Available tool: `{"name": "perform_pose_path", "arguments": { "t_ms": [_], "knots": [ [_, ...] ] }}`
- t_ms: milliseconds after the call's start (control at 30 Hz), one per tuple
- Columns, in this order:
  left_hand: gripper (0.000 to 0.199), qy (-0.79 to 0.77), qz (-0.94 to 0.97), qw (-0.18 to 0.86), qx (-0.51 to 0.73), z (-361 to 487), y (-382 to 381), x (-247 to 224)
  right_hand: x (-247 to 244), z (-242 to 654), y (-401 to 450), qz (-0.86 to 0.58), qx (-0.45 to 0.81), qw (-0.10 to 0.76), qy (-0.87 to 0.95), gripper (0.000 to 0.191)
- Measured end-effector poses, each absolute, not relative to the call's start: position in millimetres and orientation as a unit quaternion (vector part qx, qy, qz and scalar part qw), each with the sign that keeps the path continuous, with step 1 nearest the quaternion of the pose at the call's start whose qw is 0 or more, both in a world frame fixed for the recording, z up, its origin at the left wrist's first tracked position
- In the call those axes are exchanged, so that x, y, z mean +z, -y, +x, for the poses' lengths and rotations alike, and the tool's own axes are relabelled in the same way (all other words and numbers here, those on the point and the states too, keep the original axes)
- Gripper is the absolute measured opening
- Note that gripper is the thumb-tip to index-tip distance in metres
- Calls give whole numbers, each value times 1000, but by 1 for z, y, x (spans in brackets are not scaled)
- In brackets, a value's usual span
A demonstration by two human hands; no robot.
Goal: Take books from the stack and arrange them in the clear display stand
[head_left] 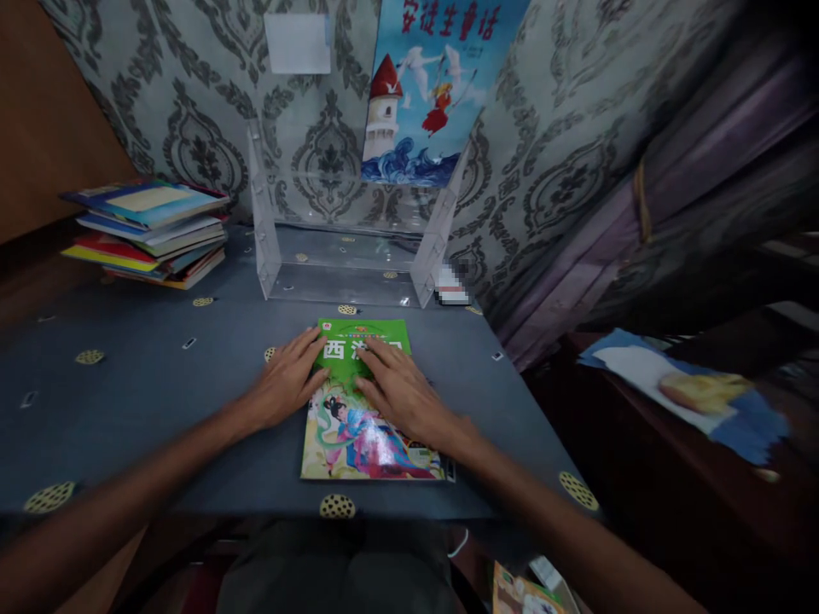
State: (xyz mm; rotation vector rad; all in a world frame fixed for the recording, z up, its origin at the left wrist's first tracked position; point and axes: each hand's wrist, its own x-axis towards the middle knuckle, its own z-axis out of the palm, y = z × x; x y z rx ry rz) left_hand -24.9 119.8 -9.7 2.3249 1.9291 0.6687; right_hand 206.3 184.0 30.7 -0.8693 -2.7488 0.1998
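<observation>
A green picture book (358, 426) with white Chinese characters and a figure in flowing robes lies face up near the table's front edge. My left hand (287, 375) rests at its left edge, fingers stretched out, the fingertips touching the cover. Across the upper right part of the cover lies my right hand (403, 388), its fingers spread and partly hiding the title. Neither hand is gripping anything. Just behind the book stands a clear plastic rack (345, 281) with nothing on its lower shelf.
Several stacked books (153, 226) stand at the back left of the blue patterned tablecloth (159, 358). A blue fairy-tale book (435, 94) is upright above the rack's right side. A purple curtain (595, 230) hangs at right. Below the table edge lies another book (528, 593).
</observation>
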Motion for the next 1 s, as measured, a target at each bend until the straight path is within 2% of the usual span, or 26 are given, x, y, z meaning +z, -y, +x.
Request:
{"name": "perform_pose_path", "arguments": {
  "t_ms": [267,633,800,1000],
  "knots": [
    [54,-614,763,-6,200,-23,-120,-10,6,210,-240,-394,111,125,904,59],
    [54,-646,739,39,190,-17,-121,-8,-7,238,-212,-393,161,186,886,62],
    [54,-637,718,111,260,-18,-124,-4,-8,248,-183,-395,176,201,879,63],
    [67,-617,576,306,439,-17,-131,-3,-11,247,-178,-418,180,198,868,64]
  ]
}}
